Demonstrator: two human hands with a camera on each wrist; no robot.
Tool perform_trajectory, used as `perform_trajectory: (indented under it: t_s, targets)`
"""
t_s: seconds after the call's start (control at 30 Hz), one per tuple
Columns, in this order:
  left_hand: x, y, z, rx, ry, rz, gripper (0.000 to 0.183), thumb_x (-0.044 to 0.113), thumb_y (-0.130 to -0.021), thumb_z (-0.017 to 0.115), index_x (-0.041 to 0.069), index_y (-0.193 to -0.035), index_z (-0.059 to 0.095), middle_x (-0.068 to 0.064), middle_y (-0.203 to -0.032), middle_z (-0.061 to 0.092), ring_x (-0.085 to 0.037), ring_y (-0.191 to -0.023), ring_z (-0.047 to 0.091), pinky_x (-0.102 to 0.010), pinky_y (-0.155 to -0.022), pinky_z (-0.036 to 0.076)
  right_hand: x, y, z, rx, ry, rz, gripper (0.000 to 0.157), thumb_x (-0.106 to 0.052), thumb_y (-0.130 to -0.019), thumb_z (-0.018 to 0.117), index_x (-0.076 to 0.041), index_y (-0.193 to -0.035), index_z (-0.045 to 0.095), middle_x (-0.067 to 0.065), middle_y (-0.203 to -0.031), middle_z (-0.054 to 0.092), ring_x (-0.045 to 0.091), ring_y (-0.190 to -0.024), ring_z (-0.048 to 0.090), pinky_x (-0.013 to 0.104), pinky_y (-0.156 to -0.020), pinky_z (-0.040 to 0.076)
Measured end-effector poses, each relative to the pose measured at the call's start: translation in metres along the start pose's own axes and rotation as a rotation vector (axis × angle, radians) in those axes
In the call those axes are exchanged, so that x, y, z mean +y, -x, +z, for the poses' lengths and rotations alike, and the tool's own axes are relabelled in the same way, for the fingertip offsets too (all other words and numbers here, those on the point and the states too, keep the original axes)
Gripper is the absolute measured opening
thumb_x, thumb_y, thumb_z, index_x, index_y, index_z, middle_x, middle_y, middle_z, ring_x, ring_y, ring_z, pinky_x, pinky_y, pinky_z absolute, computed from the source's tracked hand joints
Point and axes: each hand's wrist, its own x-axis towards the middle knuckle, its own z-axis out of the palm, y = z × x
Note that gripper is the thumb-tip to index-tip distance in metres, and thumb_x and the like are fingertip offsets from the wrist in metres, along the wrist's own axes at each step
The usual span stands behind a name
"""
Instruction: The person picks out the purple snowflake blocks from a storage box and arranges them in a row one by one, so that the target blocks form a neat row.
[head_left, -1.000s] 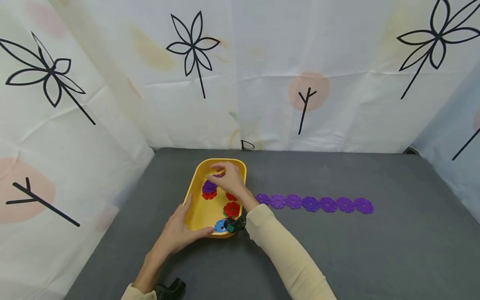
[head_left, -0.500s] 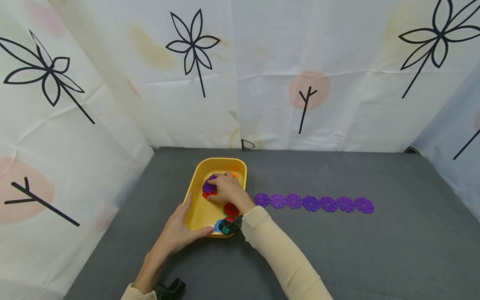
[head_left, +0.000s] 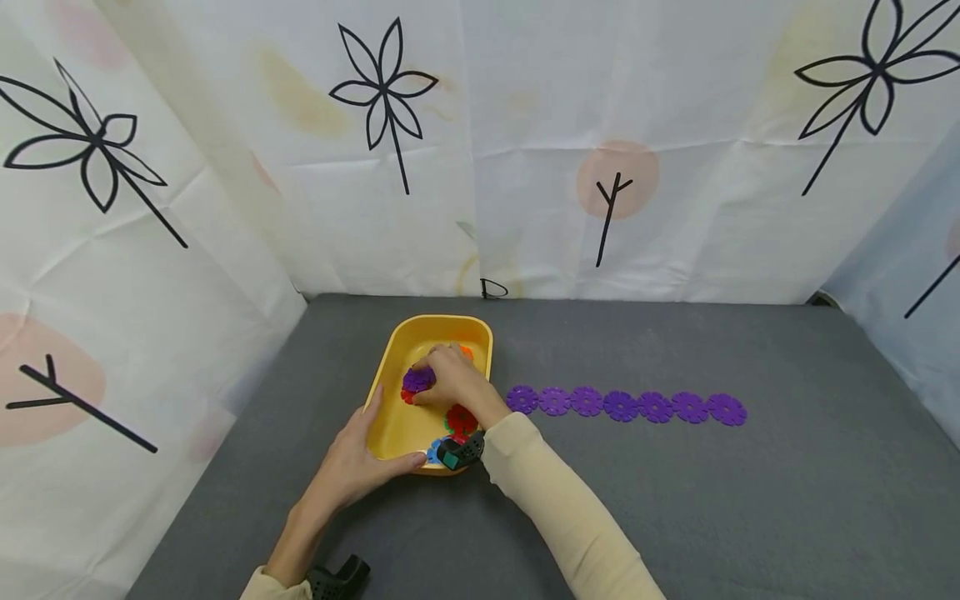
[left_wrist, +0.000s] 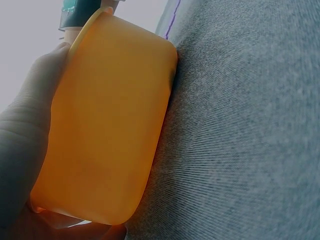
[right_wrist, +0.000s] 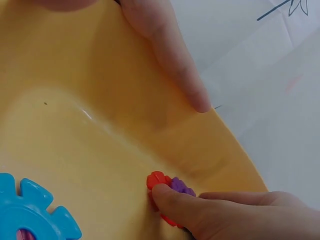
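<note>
While right grip [head_left: 455,380] pinches discs [head_left: 418,381], left [head_left: 348,467] touches tray [head_left: 392,432].

Tray [head_left: 392,440] is showing uniform yellow, notched disc row [head_left: 622,407] is showing purple, tray discs [head_left: 418,380] are showing purple and red, loose disc [right_wrist: 41,216] is showing light blue, bench [head_left: 675,508] is showing plain grey, backdrop [head_left: 532,92] is showing white with black flower outlines [head_left: 385,89] and peach circles [head_left: 643,182]
</note>
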Motion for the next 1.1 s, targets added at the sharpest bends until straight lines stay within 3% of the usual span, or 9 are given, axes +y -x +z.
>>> perform_trajectory:
  t_s: [0.23, 0.4, 0.57, 0.83, 1.1]
  targets:
    - [-0.001, 0.001, 0.000, -0.001, 0.006, 0.013, 0.126, 0.070, -0.073, 0.080, 0.025, -0.166, 0.009, -0.018, -0.157, 0.040, -0.033, -0.124, 0.053, -0.053, -0.102, 0.047, 0.002, -0.002, 0.000, -0.073, -0.101, -0.091, 0.040, -0.022, -0.086, 0.083, -0.009, -0.123, 0.075, 0.004, -0.118, 0.077, 0.018, -0.108, 0.067, 0.028, -0.103, 0.053]
    - [-0.002, 0.000, 0.001, 0.002, 0.013, 0.019, 0.127, 0.071, -0.072, 0.080, 0.025, -0.166, 0.009, -0.019, -0.158, 0.039, -0.035, -0.130, 0.052, -0.057, -0.105, 0.045, 0.002, -0.002, -0.001, -0.105, -0.123, -0.074, 0.048, -0.026, -0.082, 0.087, -0.007, -0.125, 0.074, 0.005, -0.121, 0.075, 0.018, -0.109, 0.066, 0.028, -0.103, 0.053]
    - [-0.002, 0.000, 0.001, 0.008, 0.010, 0.024, 0.126, 0.070, -0.072, 0.080, 0.024, -0.166, 0.009, -0.018, -0.157, 0.040, -0.034, -0.128, 0.052, -0.056, -0.104, 0.046, 0.001, -0.002, -0.002, -0.107, -0.128, -0.058, 0.045, -0.023, -0.084, 0.086, -0.006, -0.124, 0.074, 0.007, -0.119, 0.076, 0.017, -0.103, 0.067, 0.028, -0.100, 0.054]
    - [0.000, -0.001, 0.001, 0.003, 0.002, 0.013, 0.126, 0.070, -0.072, 0.080, 0.024, -0.166, 0.010, -0.018, -0.154, 0.043, -0.030, -0.120, 0.054, -0.051, -0.100, 0.048, 0.000, -0.002, -0.003, -0.001, -0.150, -0.068, 0.049, -0.028, -0.085, 0.085, -0.007, -0.128, 0.072, 0.007, -0.122, 0.075, 0.019, -0.104, 0.064, 0.027, -0.098, 0.054]
    - [0.000, 0.000, 0.000, -0.013, 0.019, 0.018, 0.125, 0.069, -0.075, 0.079, 0.020, -0.166, 0.009, -0.022, -0.159, 0.037, -0.037, -0.129, 0.051, -0.060, -0.104, 0.046, -0.005, 0.006, -0.016, 0.069, -0.146, -0.084, 0.051, -0.030, -0.087, 0.083, -0.006, -0.130, 0.070, 0.010, -0.124, 0.070, 0.022, -0.110, 0.062, 0.031, -0.097, 0.054]
